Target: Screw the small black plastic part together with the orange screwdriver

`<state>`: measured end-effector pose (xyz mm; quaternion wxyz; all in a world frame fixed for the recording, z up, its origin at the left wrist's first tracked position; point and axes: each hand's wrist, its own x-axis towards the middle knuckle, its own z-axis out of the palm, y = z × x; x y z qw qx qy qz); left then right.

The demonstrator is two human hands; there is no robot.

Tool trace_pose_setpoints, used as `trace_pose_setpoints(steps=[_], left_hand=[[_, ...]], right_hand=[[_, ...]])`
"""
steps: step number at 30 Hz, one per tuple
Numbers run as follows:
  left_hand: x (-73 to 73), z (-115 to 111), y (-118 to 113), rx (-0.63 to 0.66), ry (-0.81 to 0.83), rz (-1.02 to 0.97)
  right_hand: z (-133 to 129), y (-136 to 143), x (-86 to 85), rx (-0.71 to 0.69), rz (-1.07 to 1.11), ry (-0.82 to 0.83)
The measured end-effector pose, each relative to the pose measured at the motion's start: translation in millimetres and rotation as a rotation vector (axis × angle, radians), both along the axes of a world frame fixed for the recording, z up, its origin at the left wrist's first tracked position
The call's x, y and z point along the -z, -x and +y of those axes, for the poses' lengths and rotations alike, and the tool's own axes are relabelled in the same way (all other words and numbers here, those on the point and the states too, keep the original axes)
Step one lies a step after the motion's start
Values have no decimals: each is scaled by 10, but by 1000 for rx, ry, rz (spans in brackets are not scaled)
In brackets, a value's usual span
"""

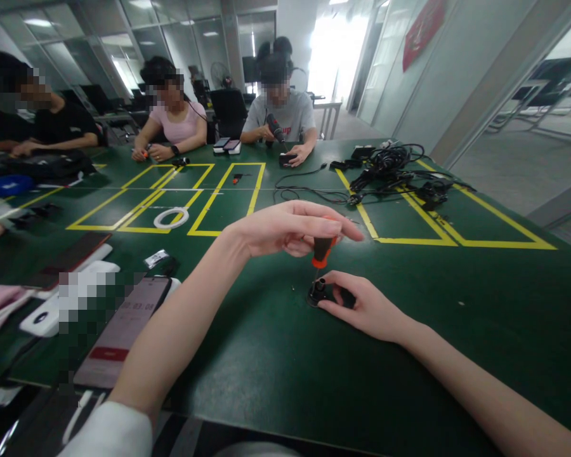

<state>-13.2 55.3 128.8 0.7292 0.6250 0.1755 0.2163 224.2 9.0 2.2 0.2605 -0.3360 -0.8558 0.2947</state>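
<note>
My left hand [299,228] is closed round the handle of an orange and black screwdriver [320,254], which points down. The screwdriver's tip meets a small round black part [316,297] on the green table [247,343]; whether it sits in a screw I cannot tell. With thumb and fingers, my right hand [361,301] pinches that black part from the right side and keeps it against the tabletop. A tiny dark speck, perhaps a screw [293,288], lies just left of the part.
A phone [124,330] and a white device [71,298] lie at the left. Beyond my hands are a roll of white tape [171,218], yellow tape outlines and tangled black cables [390,168]. Across the table, one person holds a power drill [275,127]; other people sit further left.
</note>
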Motion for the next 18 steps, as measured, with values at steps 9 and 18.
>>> trace_pose_setpoints(steps=[9, 18], left_hand=[[8, 44, -42, 9, 46, -34], [10, 17, -41, -40, -10, -22]], right_hand=[[1, -8, -5, -13, 8, 11], [-8, -2, -3, -8, 4, -2]])
